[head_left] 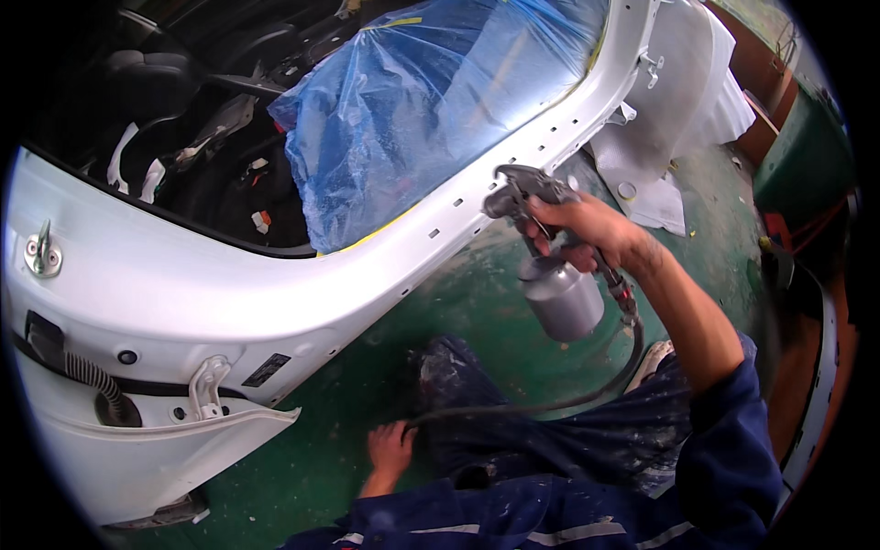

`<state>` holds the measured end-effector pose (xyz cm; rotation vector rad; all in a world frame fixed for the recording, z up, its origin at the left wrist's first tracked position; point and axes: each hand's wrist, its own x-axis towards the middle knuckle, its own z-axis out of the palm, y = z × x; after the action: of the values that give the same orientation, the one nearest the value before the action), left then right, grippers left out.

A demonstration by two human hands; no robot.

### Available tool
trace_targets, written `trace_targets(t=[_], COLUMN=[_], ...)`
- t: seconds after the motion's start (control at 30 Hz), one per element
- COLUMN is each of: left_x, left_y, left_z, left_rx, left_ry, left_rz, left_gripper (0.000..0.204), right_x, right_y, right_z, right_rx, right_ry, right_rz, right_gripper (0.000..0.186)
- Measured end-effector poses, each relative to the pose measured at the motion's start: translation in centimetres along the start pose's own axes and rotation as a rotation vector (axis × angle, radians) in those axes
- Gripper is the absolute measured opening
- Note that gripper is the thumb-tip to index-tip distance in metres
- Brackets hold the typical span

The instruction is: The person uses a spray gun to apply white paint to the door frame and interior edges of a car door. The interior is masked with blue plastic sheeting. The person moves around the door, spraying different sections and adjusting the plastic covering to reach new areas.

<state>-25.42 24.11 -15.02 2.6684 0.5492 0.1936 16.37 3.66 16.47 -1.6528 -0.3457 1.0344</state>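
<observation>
A person's right hand [587, 229] grips a grey metal spray gun [536, 215] with its fingers curled tight around the handle, the nozzle pointing at the white-painted sill of a car body [275, 284] just beside it. The gun's round silver metal cup [561, 298] hangs below the hand, and a dark rubber air hose [550, 399] loops down from the handle across the crouching person's paint-flecked navy trousers [513, 431]. The left hand [390, 451], low near the green floor [367, 394], closes its fingers around that hose. Translucent blue plastic sheeting [412, 110] masks the door opening above the sill, with the dark cabin interior to its left
</observation>
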Motion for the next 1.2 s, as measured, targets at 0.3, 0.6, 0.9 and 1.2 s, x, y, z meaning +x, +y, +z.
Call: trace_targets(t=[0.3,0.6,0.9,1.2], left_x=[0.9,1.1,1.9,2.1], left_y=[1.5,1.4,1.9,-1.0], left_z=[0.6,0.8,0.1,1.3], left_rx=[-0.131,-0.107,-0.123,0.092], left_ry=[0.052,0.013,0.067,0.026], left_rz=[-0.001,0.042,0.001,-0.246], left_gripper=[0.023,0.022,0.021,0.036], right_x=[2.5,-2.0,1.5,-1.5], right_y=[-1.2,3.3,7.9,17.8], right_z=[-4.7,-2.7,-10.9,-12.6], right_rx=[-0.313,-0.084,0.11,0.226], right_ry=[0.591,0.157,0.589,0.961], right_rz=[-0.053,-0.061,-0.083,-0.079], right_gripper=[0.043,0.032,0.035,0.033])
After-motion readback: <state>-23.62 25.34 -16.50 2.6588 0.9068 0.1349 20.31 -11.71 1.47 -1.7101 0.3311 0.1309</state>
